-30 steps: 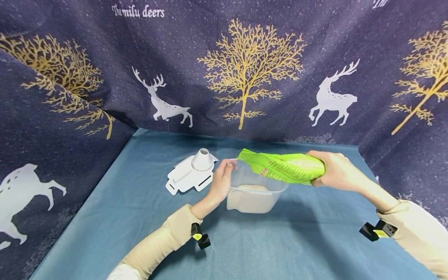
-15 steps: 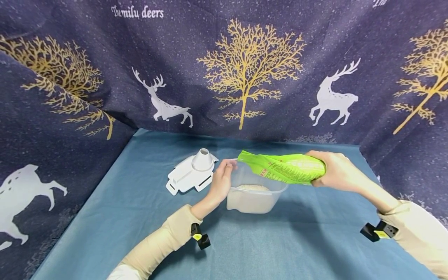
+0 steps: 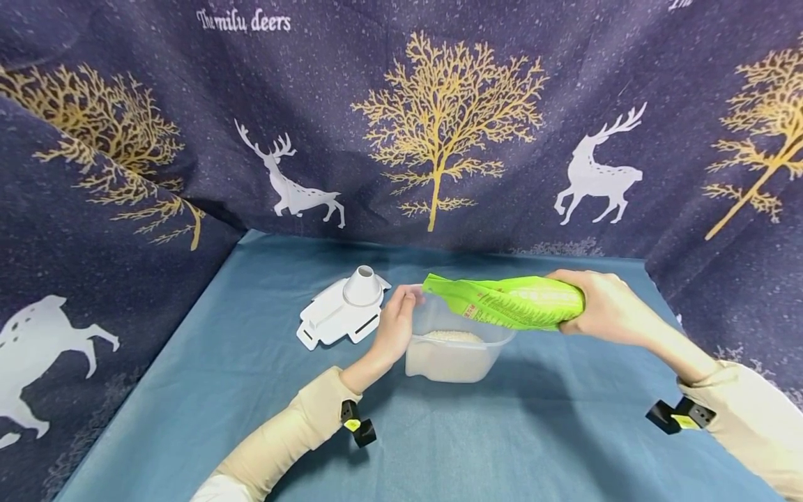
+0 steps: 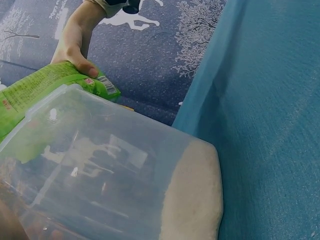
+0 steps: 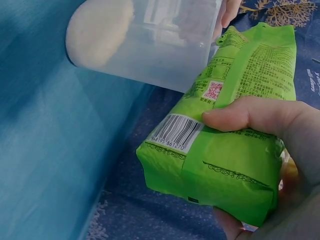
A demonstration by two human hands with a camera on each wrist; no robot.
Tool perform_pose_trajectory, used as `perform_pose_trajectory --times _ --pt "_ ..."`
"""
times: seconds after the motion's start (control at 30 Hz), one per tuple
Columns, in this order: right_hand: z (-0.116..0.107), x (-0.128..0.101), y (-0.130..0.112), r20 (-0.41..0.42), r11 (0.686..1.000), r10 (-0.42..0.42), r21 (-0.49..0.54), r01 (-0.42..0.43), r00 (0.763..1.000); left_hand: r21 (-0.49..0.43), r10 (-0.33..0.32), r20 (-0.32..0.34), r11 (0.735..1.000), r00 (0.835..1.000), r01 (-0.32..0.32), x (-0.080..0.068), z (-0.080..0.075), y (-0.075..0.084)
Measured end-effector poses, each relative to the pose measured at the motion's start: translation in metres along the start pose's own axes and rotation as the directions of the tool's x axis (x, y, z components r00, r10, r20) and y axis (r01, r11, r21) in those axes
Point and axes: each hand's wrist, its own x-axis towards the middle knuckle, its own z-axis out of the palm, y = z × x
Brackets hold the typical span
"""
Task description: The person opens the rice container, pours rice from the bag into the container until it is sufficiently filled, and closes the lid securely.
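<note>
My right hand (image 3: 602,307) grips the bottom end of a green printed bag (image 3: 508,301), its thumb on the barcode side in the right wrist view. The bag lies nearly level, its narrower mouth end over a translucent plastic container (image 3: 448,364). White grains, probably rice (image 3: 454,337), form a layer at the container's bottom; the left wrist view shows the layer (image 4: 192,195) through the wall. My left hand (image 3: 395,328) holds the container's left rim, with fingertips over the edge. Whether grains are flowing from the bag cannot be seen.
A white lid (image 3: 339,317) with slots lies left of the container. On it stands a white cone-shaped piece (image 3: 364,286), open at the top. Blue cloth (image 3: 439,446) covers the table, and a dark printed curtain (image 3: 502,195) hangs behind.
The bag's mouth end has dipped slightly and shifted a little left. Both hands and the container keep nearly the same places.
</note>
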Motion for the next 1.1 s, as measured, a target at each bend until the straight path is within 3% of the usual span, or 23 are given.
perform_pose_trajectory --times 0.53,1.1 --pt "-0.0015 -0.0009 -0.005 -0.028 1.0 -0.006 -0.022 0.005 1.0 -0.004 0.018 0.006 1.0 1.0 -0.018 -0.001 -0.0004 -0.001" --pt "-0.0047 0.0021 -0.0072 0.001 0.999 -0.008 -0.045 0.008 1.0 0.027 0.034 0.016 0.999 0.999 -0.034 -0.0004 -0.0013 -0.0032"
